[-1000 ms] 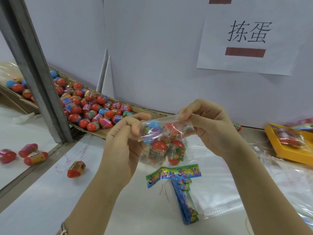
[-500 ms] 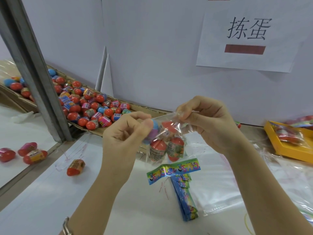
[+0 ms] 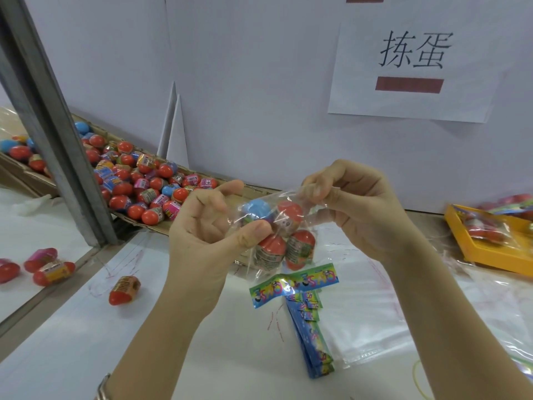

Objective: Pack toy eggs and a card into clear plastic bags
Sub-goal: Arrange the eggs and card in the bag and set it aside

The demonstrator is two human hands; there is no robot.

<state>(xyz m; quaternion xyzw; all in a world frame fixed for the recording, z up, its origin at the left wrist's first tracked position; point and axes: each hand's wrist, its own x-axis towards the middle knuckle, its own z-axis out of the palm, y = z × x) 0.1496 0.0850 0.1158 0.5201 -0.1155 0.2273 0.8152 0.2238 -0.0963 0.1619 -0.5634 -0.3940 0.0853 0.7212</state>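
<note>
Toy eggs (image 3: 288,241), four of them, already sit in the clear bag (image 3: 307,204), held above the worktop (image 3: 86,342). The left hand (image 3: 207,226) pinches its side, the right hand (image 3: 354,209) its mouth, fingers curled. A card (image 3: 292,284) lies below, seemingly unpacked.

2 bare forearms rise from the lower edge, wrists bent inward. the left hand (image 3: 207,235) has its fingers curled, thumb and fingertips pinching the clear bag (image 3: 291,223). the right hand (image 3: 360,215), knuckles up, pinches the bag's top edge.
</note>
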